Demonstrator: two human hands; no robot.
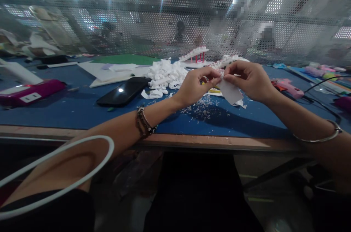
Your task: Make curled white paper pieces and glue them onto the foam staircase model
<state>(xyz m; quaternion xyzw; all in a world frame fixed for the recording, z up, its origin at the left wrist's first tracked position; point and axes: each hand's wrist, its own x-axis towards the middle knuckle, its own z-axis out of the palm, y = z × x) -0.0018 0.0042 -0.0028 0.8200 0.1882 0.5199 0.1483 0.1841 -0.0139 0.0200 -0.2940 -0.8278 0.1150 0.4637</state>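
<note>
Between my two hands, over the blue table, hangs a piece of white paper (pixel 230 92). My left hand (pixel 197 81) pinches its upper edge between thumb and fingers. Right beside it, my right hand (pixel 248 78) pinches the same edge, the fingertips of both hands almost touching. Tiny white paper shreds (pixel 204 110) lie scattered on the table below. A heap of torn white paper (pixel 167 73) sits just left of my left hand. Something yellow (pixel 214 91) lies partly hidden behind the paper.
A black phone (pixel 123 92) lies left of the heap. Farther left is a purple device (pixel 31 91). Behind stands a white model with red posts (pixel 197 56). A pink glue gun (pixel 290 87) with a black cable lies at right. A white cable (pixel 108 151) loops over my left forearm.
</note>
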